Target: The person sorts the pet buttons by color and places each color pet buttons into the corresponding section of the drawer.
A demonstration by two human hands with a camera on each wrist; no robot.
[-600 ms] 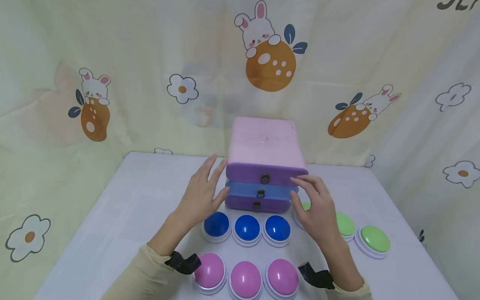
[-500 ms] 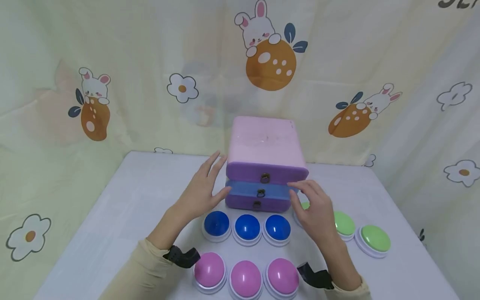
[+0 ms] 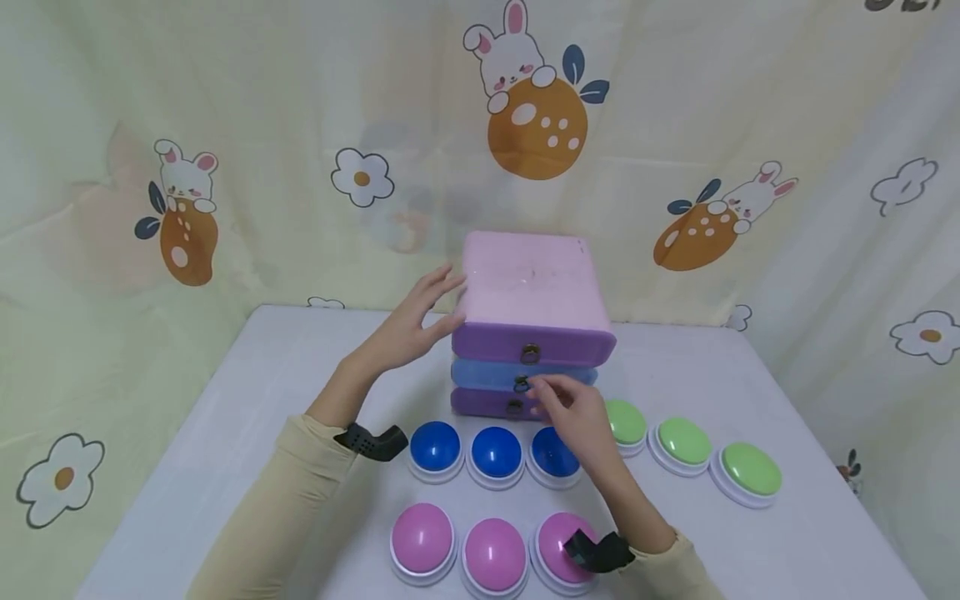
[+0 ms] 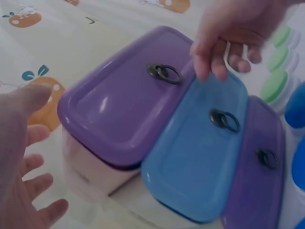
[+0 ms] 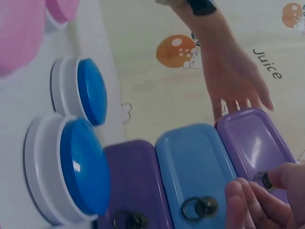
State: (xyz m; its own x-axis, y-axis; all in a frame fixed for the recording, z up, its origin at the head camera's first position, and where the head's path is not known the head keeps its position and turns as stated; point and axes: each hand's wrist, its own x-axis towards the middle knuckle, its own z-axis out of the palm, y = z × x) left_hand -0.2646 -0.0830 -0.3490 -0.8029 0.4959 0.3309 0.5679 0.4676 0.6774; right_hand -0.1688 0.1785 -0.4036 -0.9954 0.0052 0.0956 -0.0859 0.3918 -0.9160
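Since the earlier frames, the left hand (image 3: pixel 416 325) has risen from the lower front corner of the pink drawer cabinet (image 3: pixel 532 275) to the upper part of its left side. Over the same interval the right hand (image 3: pixel 581 412) has swung inward from the cabinet's right edge to its front, uncovering the leftmost green button, while the cabinet has stayed in place.

Left fingers are spread wide and hold nothing; whether they touch the cabinet wall cannot be told. Right fingers are loosely curled, with a gap between thumb and fingers in the right wrist view. Their tips are near the middle ring pull (image 3: pixel 521 383) without gripping it, and contact with a drawer front cannot be told.

The cabinet stands upright at the back of the white bench (image 3: pixel 315 367), near a pale curtain (image 3: pixel 420 83) printed with rabbits, fruit and flowers. Stacked in its front are a purple top drawer (image 3: pixel 487 343), a blue middle drawer (image 3: pixel 480 373) and a purple bottom drawer (image 3: pixel 480 402), each with a dark metal ring pull.

Three blue dome buttons (image 3: pixel 496 452) on white bases line up before the cabinet, the rightmost partly hidden by the right hand. Nearer the person is a row of three pink dome buttons (image 3: pixel 495 554); a black wrist device (image 3: pixel 600 552) overlaps the right one. Three green dome buttons (image 3: pixel 684 440) slant away to the right.
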